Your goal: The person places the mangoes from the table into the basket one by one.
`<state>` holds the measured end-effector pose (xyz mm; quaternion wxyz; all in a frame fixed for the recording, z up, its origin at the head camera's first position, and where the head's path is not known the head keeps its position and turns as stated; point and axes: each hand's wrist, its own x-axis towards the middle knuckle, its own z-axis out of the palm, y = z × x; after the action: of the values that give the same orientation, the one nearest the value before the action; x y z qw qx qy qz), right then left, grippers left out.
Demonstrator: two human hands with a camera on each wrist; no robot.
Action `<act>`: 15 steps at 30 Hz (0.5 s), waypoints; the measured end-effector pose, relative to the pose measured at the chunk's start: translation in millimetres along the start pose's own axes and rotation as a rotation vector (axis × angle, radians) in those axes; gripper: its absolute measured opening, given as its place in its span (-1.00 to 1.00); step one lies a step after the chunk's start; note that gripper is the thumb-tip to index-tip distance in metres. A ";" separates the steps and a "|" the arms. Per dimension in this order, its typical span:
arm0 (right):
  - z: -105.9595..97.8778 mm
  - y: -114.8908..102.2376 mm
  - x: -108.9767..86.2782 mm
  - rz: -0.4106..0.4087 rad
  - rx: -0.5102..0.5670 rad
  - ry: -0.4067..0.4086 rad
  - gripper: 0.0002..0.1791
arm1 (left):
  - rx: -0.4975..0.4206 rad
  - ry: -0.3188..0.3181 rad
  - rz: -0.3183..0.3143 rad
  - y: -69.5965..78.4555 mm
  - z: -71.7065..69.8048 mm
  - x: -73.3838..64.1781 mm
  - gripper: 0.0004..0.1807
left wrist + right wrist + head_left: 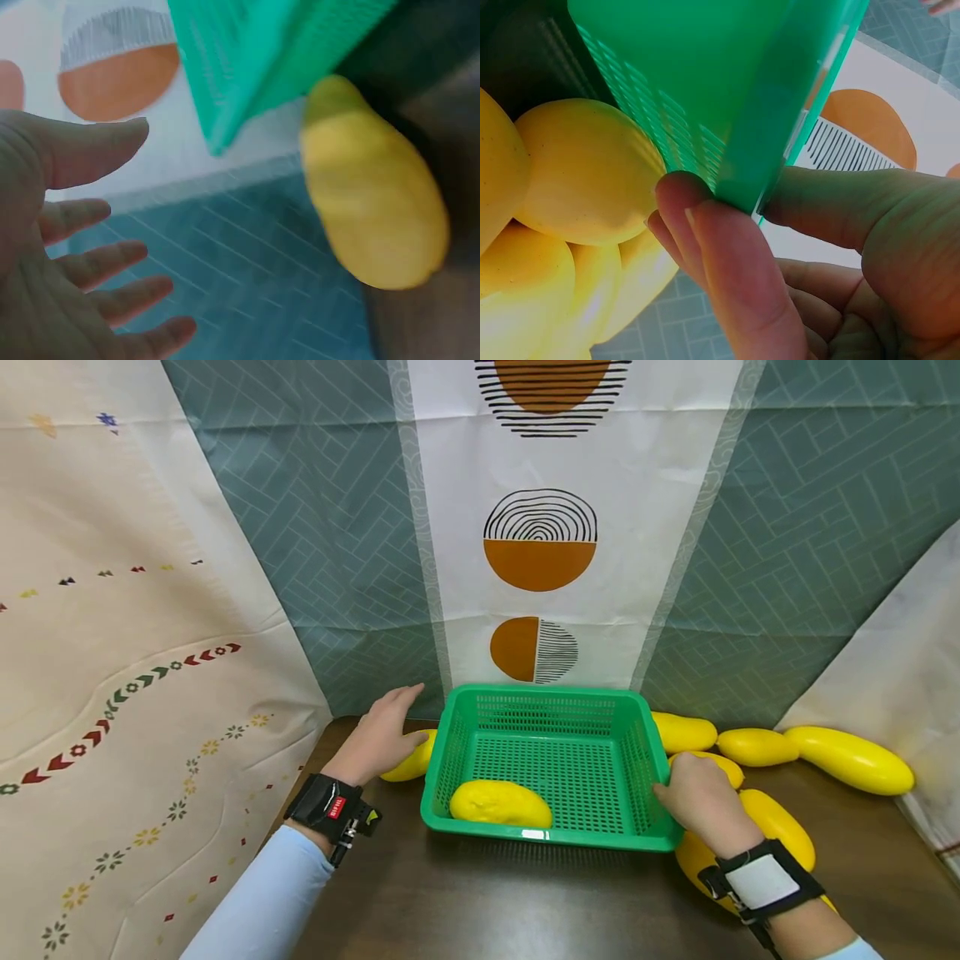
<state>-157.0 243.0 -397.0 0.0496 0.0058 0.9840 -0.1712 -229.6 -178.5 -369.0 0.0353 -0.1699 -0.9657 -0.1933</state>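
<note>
A green plastic basket (551,835) with perforated walls stands in the middle, holding one smooth, elongated yellow fruit (501,802) at its near left. My right hand (705,802) pinches the basket's right rim; the right wrist view shows the thumb on one side of the rim (769,97) and fingers on the other. Beyond the basket's left side, my left hand (378,735) hovers with its fingers extended and thumb apart, holding nothing. Just right of that hand lies another yellow fruit (371,187), thick at one end and narrower at the other, partly behind the basket in the head view.
Several more yellow fruits (851,760) lie right of the basket, some under or beside my right forearm. The dark brown table (555,910) meets a patterned cloth (360,527) hanging behind. A cream embroidered cloth (150,710) borders the left side.
</note>
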 end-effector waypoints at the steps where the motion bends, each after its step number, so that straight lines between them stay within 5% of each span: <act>1: -0.1 0.3 -0.2 0.000 -0.001 0.001 -0.64 | 0.002 -0.010 -0.019 -4.6 1.6 -1.3 -0.18; 8: -0.1 0.9 0.4 -0.006 -0.011 0.007 -0.64 | -0.008 -0.096 -0.099 -32.8 24.2 -3.4 -0.01; 15: -0.2 -1.1 1.4 -0.003 -0.015 0.005 -0.65 | -0.027 -0.108 -0.098 -45.0 45.4 -2.5 0.01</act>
<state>-158.4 242.0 -396.6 0.0467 0.0043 0.9853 -0.1640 -242.8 -200.9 -427.5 -0.0289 -0.1331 -0.9707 -0.1981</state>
